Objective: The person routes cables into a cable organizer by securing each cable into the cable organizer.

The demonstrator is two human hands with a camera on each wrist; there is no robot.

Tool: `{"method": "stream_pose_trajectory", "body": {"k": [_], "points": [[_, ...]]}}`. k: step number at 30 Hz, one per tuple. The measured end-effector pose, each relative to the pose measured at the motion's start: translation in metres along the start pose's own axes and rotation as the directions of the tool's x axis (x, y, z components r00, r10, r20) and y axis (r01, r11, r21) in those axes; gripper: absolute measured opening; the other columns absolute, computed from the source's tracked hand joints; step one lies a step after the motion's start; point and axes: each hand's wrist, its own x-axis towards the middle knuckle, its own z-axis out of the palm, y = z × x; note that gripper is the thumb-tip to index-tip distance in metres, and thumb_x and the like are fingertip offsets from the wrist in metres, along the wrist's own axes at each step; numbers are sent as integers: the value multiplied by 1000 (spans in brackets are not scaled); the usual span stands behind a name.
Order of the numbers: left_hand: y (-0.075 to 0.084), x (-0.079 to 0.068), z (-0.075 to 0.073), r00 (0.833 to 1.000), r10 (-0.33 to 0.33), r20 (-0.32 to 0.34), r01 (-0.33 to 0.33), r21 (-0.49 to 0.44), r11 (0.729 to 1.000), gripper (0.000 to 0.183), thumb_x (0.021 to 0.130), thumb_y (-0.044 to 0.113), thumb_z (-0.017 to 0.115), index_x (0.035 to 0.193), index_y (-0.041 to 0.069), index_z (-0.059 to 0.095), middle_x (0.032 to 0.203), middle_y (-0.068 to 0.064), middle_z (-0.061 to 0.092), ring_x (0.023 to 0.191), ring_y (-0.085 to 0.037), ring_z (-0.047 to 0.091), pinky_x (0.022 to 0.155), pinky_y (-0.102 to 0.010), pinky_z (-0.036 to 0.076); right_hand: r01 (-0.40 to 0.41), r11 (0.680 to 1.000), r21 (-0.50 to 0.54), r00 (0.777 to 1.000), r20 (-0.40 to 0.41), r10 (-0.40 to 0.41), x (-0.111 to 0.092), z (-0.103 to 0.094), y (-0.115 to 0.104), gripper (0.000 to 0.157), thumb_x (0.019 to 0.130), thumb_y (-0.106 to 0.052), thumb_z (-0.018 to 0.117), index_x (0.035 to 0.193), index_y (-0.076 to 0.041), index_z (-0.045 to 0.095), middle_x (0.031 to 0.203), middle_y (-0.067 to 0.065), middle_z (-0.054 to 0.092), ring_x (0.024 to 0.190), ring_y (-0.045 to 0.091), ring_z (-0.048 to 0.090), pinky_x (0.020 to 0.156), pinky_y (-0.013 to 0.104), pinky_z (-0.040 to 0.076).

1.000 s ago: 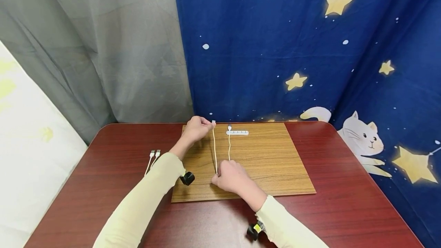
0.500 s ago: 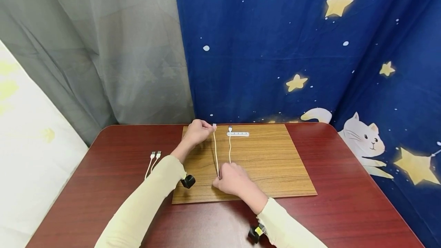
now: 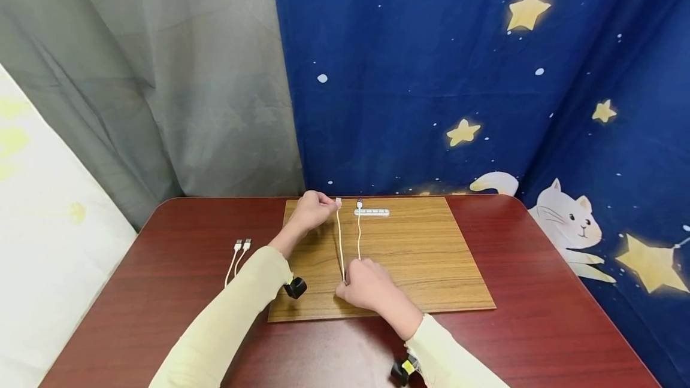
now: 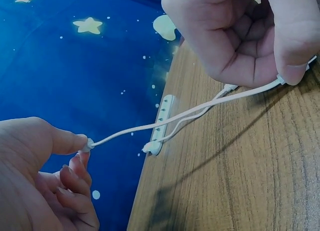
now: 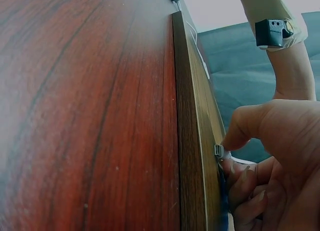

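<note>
A white USB cable (image 3: 341, 244) stretches between my two hands over the wood-grain board (image 3: 426, 256). At its far end my left hand (image 3: 311, 209) pinches the plug between thumb and fingertips. My right hand (image 3: 366, 283) pinches the near end, where a metal connector (image 5: 219, 150) sticks out past the thumb in the right wrist view. Just right of this cable, a white cable clip strip (image 3: 373, 212) with several slots lies near the board's back edge. A second white cable (image 3: 359, 238) sits at the strip's left end and runs toward me, its near part hidden behind my right hand.
Two more white USB cables (image 3: 237, 259) lie on the red-brown table (image 3: 178, 256), left of the board, partly hidden by my left sleeve. A blue starry curtain (image 3: 409, 76) and a grey curtain (image 3: 226, 76) hang behind the table's back edge.
Both hands have shifted slightly to the right with the cable, bringing its far plug a little closer to the clip strip. The second cable and strip have stayed put.
</note>
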Motion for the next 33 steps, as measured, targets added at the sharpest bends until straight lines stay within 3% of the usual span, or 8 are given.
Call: {"method": "stream_pose_trajectory", "body": {"k": [14, 33], "points": [[0, 0, -4, 1000, 15, 17, -15, -40, 999, 23, 94, 25, 73, 91, 2, 70, 80, -5, 63, 75, -20, 55, 64, -31, 44, -5, 1000, 22, 1000, 8, 5, 2, -2, 1, 38, 78, -28, 73, 52, -20, 46, 50, -7, 37, 47, 13, 41, 45, 34, 36], [7, 5, 6, 999, 37, 28, -35, -45, 998, 25, 94, 24, 71, 94, -1, 75, 82, -4, 64, 74, -18, 54, 64, -30, 44, -24, 999, 32, 1000, 12, 24, -3, -13, 5, 43, 78, -26, 71, 49, -21, 41, 47, -11, 26, 45, 11, 32, 43, 32, 30]]}}
